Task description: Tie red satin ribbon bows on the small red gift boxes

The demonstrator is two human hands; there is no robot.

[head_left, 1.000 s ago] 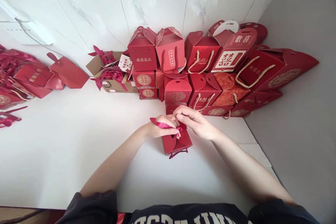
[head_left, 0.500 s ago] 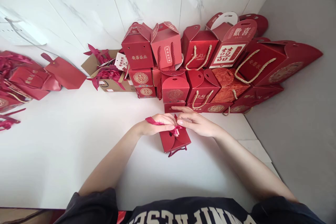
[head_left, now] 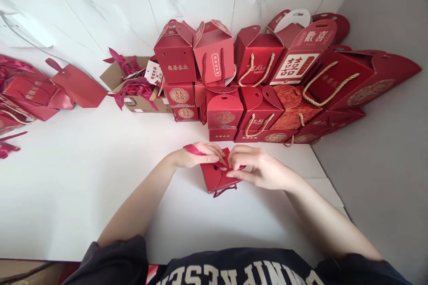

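1. I see the red gift box [head_left: 214, 179] on the white table [head_left: 83, 178], beneath the fingers of both hands, its near part showing between them
2. My left hand [head_left: 204, 153] grips the ribbon [head_left: 192, 148], which crosses between thumb and fingers; my right hand [head_left: 256, 167] pinches a piece of it between thumb and forefinger, over the box top
3. On the stacked boxes beyond I can read 安居乐业 on the upper left box [head_left: 174, 60], 囍 and 歡喜 on the white-panelled box [head_left: 294, 64]; the shirt lettering [head_left: 240, 274] is upside down and partly cut off
4. The box's dark cord handle [head_left: 224, 190] faces the wearer; its near edge slants, right end farther away; with hands covering it, I cannot tell the long axis
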